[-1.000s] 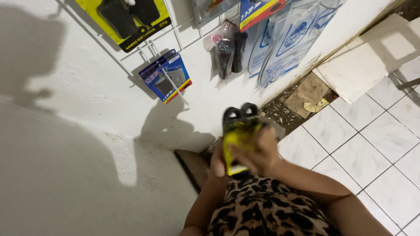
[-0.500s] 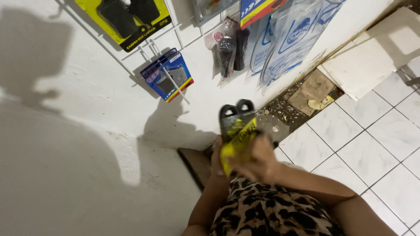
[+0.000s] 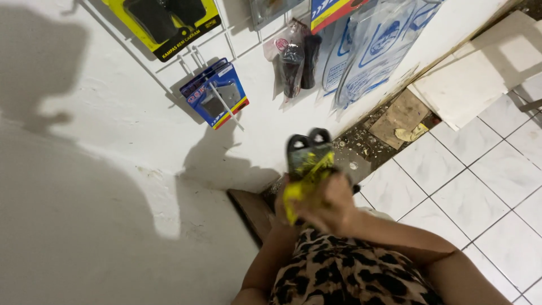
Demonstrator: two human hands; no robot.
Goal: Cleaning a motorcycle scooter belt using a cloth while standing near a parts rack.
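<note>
Both hands are holding one yellow pack up near the white wall.

The right hand (image 3: 333,203) is wrapping closed around the yellow pack (image 3: 305,169) and the left hand (image 3: 285,203) is gripping its near left edge; the pack might slip and be falling to the tiled floor (image 3: 480,186), because the far end is sticking out unheld, below the hanging blue pack (image 3: 217,96).

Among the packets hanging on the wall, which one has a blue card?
The small packet on the hook at left of centre, above the hands. It alone has a blue card; the top-left packet is yellow, the others are clear bags.
</note>
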